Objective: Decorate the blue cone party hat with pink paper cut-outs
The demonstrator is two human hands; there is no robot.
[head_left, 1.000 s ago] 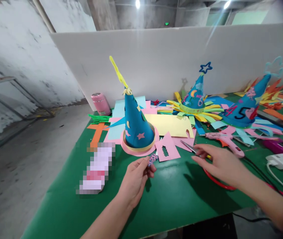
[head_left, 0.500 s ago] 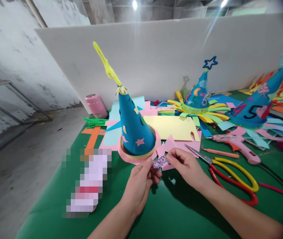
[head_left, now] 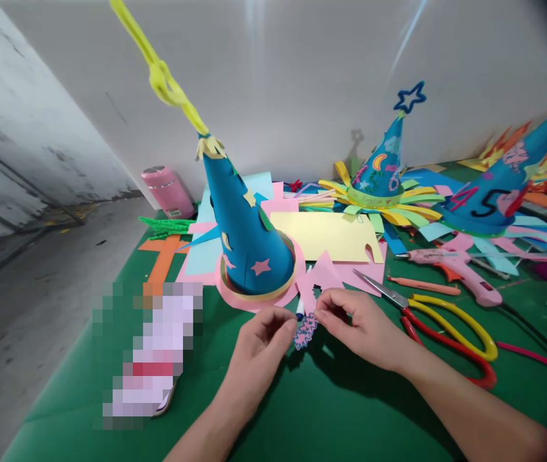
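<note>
Between my hands is a small pink paper cutout (head_left: 305, 332) with a jagged edge and dark blue outlines. My right hand (head_left: 350, 324) pinches its upper right end between thumb and forefinger. The thumb and forefinger of my left hand (head_left: 266, 340) close at its upper left edge. Just beyond stands a blue cone party hat (head_left: 249, 237) with pink and yellow shapes, a pink brim and a yellow pipe cleaner at its tip. Close behind the cutout lie a marker (head_left: 300, 308) and a scrap of pink paper (head_left: 324, 276).
Large scissors (head_left: 406, 305) with red and yellow handles lie right of my right hand, near a pink glue gun (head_left: 461, 266). Two more decorated hats (head_left: 380, 170) stand behind. A blurred-out phone-like object (head_left: 155, 359) lies at left; a pink bottle (head_left: 167, 192) stands behind it.
The view has tipped downward and closer. The cutout has turned from lying nearly level to hanging down to the left, and my left fingers have shifted to its upper edge.
</note>
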